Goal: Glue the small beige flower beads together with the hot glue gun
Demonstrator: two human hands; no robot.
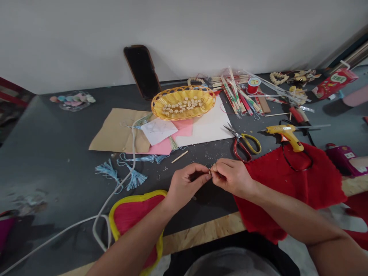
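Near the front of the dark table, my left hand (188, 182) pinches a tiny pale piece (209, 173) between thumb and forefinger. My right hand (232, 177) is closed against it, fingertips touching the same spot; what it grips is too small to make out. Behind them stands a yellow woven basket (184, 103) holding several small pale beads. A short wooden stick (179, 156) lies just behind my left hand. Scissors (243, 142) with one red and one yellow handle lie behind my right hand. Red cloth (301, 184) spreads under my right forearm.
Blue tassels (135, 178) and a white cord (109, 199) lie at left. A phone (143, 71) leans on the wall. Papers (117, 130) lie by the basket. At right are a yellow glue gun (287, 134), wrapped sticks (235, 96) and a red thread spool (253, 86).
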